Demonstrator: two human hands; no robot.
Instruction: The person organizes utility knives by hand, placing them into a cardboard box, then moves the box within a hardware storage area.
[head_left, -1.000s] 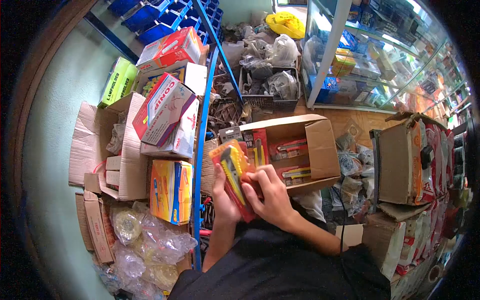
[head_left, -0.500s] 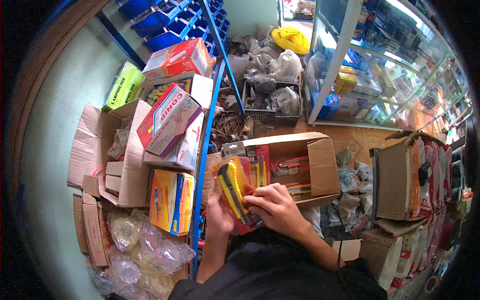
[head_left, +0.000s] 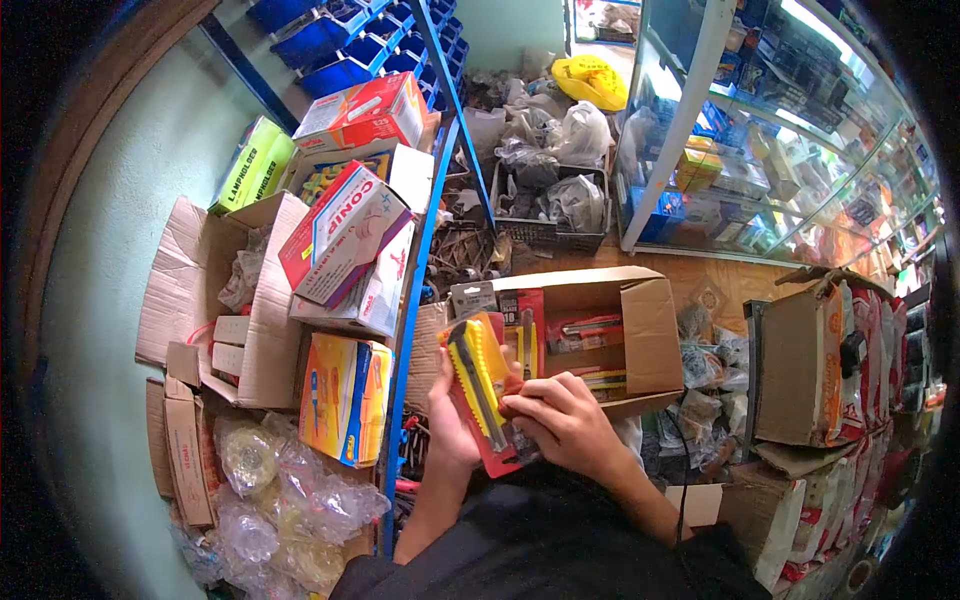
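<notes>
A yellow and black utility knife (head_left: 478, 385) lies in a blister pack with a red and yellow card, tilted in front of me. My left hand (head_left: 452, 428) is closed around the pack's left side and lower part. On its right edge, the thumb and fingers of my right hand (head_left: 568, 418) are pinched together; exactly what lies between the fingertips is hidden. Just beyond both hands is an open cardboard box (head_left: 652, 345) with more carded knives inside, among them a yellow cutter on a red card (head_left: 527, 335).
To the left, a blue metal shelf frame (head_left: 408, 330) borders stacked product boxes (head_left: 345, 235) and clear plastic bags (head_left: 290, 490). A crate of bagged goods (head_left: 550, 230) stands at the back. A glass display case (head_left: 690, 130) and cartons of red packets (head_left: 800, 370) are on the right.
The pack has shifted slightly right and turned a little more upright in my hands. My right hand has moved slightly right with it, and the view has shifted a little.
</notes>
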